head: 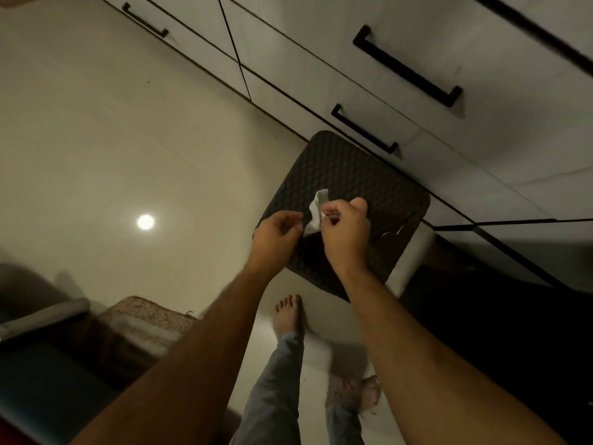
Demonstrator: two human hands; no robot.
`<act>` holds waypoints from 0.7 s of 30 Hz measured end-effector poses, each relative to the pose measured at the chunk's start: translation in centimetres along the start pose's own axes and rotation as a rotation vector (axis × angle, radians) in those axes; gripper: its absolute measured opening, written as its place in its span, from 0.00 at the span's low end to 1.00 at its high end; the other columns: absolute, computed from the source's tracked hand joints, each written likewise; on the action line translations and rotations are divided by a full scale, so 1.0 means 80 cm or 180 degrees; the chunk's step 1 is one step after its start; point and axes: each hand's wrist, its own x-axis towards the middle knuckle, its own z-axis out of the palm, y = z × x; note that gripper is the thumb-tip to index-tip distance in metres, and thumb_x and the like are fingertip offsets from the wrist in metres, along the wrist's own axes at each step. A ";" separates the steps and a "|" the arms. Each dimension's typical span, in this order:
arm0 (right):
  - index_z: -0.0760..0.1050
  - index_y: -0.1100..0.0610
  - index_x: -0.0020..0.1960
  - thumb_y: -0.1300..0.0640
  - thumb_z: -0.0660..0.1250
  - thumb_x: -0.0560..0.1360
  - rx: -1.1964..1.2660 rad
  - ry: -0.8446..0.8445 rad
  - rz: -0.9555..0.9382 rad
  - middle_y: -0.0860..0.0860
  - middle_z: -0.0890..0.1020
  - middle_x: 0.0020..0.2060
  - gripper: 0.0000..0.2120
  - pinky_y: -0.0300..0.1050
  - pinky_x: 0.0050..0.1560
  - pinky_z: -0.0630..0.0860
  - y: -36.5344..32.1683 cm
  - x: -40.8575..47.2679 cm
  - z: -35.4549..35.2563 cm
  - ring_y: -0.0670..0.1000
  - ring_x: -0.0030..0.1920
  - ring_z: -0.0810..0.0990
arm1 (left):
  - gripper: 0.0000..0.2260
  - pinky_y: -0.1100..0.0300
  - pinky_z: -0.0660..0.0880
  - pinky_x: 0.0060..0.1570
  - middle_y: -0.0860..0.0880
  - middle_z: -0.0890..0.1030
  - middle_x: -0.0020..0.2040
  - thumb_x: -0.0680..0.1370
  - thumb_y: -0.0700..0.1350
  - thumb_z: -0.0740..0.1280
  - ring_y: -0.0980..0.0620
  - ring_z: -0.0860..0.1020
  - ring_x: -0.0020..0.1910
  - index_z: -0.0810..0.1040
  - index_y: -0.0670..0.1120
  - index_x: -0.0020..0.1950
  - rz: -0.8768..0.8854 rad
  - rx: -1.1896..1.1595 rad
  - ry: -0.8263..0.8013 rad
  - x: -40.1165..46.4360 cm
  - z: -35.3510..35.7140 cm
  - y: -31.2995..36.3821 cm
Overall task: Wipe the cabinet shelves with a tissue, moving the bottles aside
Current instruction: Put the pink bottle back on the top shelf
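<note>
Head view: looking down at a pale glossy floor [96,149] with white drawer fronts running along the top and right.
Far left, bottom: a dim blue-grey shape, too dark to identify.
Light spot [145,222]: round bright reflection on the floor, left of the hands.
Woven mat [144,319]: tan, at lower left, partly hidden behind the left forearm.
Small handle [146,21]: black bar on a drawer front at upper left.
Left hand [278,232]: fingers curled, fingertips meeting the lower edge of the tissue, seemingly pinching it; exact contact hard to tell.
Bare foot [288,316]: on the floor below the hands, with a grey trouser leg [276,390] beneath it.
Tissue [316,211]: small, white, crumpled, held in the air between both hands, over the dark mat; most of it sticking up and left of the right hand.
Right hand [345,232]: fingers curled, thumb and fingertips pinching the tissue's right side.
Dark mat [346,175]: quilted, rounded corners, on the floor against the drawers, below both hands.
Drawer handles [407,67]: black bars on the white fronts, one large at upper right, one smaller just above the dark mat.
Cabinet drawers [321,49]: closed; shelves and bottles out of sight.
</note>
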 end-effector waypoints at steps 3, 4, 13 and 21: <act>0.80 0.62 0.55 0.67 0.66 0.77 -0.0255 -0.0145 -0.0204 0.40 0.72 0.41 0.08 0.43 0.58 0.78 0.009 0.008 0.021 0.44 0.48 0.76 | 0.09 0.66 0.76 0.46 0.55 0.81 0.48 0.80 0.42 0.65 0.61 0.78 0.45 0.79 0.49 0.58 0.0045 0.0133 0.0016 0.017 0.001 -0.004; 0.80 0.62 0.55 0.66 0.66 0.77 -0.0311 -0.0271 -0.0222 0.44 0.78 0.44 0.09 0.44 0.58 0.78 0.015 0.008 0.028 0.46 0.50 0.78 | 0.08 0.68 0.75 0.45 0.57 0.80 0.47 0.80 0.42 0.65 0.62 0.78 0.45 0.79 0.50 0.58 0.0067 0.0174 0.0021 0.020 0.001 -0.006; 0.80 0.58 0.56 0.63 0.68 0.77 0.0026 0.0079 0.0095 0.52 0.83 0.52 0.09 0.37 0.52 0.78 0.046 -0.004 0.003 0.46 0.53 0.81 | 0.09 0.59 0.78 0.54 0.54 0.82 0.52 0.80 0.43 0.64 0.60 0.80 0.49 0.79 0.51 0.58 0.0165 0.0240 -0.0047 0.012 0.008 -0.014; 0.77 0.46 0.51 0.58 0.69 0.76 0.0788 0.0255 0.1708 0.51 0.80 0.55 0.08 0.52 0.51 0.82 0.102 0.028 -0.031 0.49 0.51 0.81 | 0.11 0.61 0.76 0.55 0.51 0.80 0.58 0.80 0.44 0.64 0.57 0.79 0.53 0.78 0.49 0.62 0.0661 0.0862 -0.0508 0.029 0.059 0.030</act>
